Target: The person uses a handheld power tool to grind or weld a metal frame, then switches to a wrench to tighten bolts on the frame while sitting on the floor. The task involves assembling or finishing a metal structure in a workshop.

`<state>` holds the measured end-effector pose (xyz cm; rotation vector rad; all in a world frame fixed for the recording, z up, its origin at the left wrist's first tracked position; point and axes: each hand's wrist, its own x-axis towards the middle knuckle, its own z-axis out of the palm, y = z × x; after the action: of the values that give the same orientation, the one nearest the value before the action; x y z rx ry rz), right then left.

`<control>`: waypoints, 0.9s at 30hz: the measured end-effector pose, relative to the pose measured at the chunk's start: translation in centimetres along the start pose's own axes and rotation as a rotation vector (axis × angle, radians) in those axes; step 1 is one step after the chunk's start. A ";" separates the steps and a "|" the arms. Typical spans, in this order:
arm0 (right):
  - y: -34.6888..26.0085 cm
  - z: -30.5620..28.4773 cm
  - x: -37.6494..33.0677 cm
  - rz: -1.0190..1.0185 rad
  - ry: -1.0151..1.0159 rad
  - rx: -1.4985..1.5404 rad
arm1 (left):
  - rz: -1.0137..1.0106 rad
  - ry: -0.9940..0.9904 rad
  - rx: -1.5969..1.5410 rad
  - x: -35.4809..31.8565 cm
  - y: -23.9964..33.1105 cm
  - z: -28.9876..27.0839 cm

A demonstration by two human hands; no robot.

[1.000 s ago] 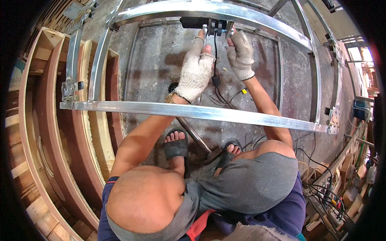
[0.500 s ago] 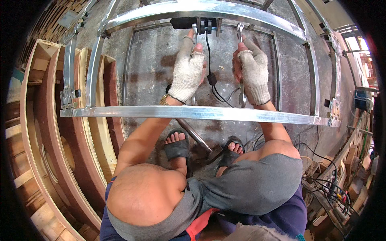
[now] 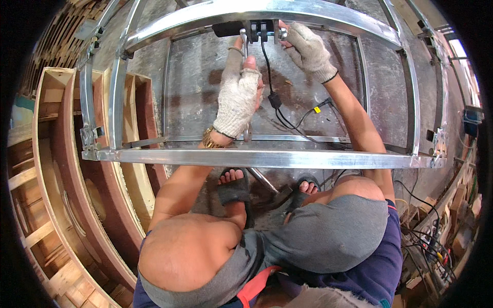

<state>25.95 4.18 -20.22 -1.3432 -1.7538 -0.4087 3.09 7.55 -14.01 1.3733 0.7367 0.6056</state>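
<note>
My left hand (image 3: 237,97), in a fingerless knit glove, is closed around a slim metal spanner (image 3: 247,134) held upright, its upper end at the black fitting (image 3: 259,28) on the top bar of a metal frame (image 3: 257,158). My right hand (image 3: 309,50), also gloved, reaches to the same bar, and its fingertips pinch a small metal fastener (image 3: 282,35) beside the fitting. A black cable (image 3: 275,100) hangs from the fitting between my hands. My knees and sandalled feet (image 3: 233,187) are below the frame's near bar.
Curved wooden frames (image 3: 56,169) stand at the left. Loose cables and wood scraps (image 3: 436,246) lie at the lower right. A grey concrete floor (image 3: 200,77) shows through the metal frame, with a metal rod (image 3: 264,180) by my feet.
My right hand has gone from lower on the right up to the top bar beside the fitting. My left hand stays closed on the spanner, shifted slightly.
</note>
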 end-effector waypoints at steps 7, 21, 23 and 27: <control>-2.9 0.3 -0.2 0.278 -0.024 0.076 | -0.053 0.026 0.002 -0.1 0.0 0.1; -11.4 -5.4 2.2 1.196 0.031 0.616 | -0.025 0.010 -0.032 -0.2 0.2 0.4; -10.7 -5.4 0.8 1.123 0.099 0.480 | -0.029 0.005 -0.052 -0.4 0.2 0.4; -5.3 -3.2 -0.7 0.343 0.080 0.190 | -0.061 0.013 -0.074 -0.3 0.4 0.6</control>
<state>22.61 -0.38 -17.71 -1.4330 -1.4230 -0.1003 3.36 7.00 -13.55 1.2752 0.7568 0.5889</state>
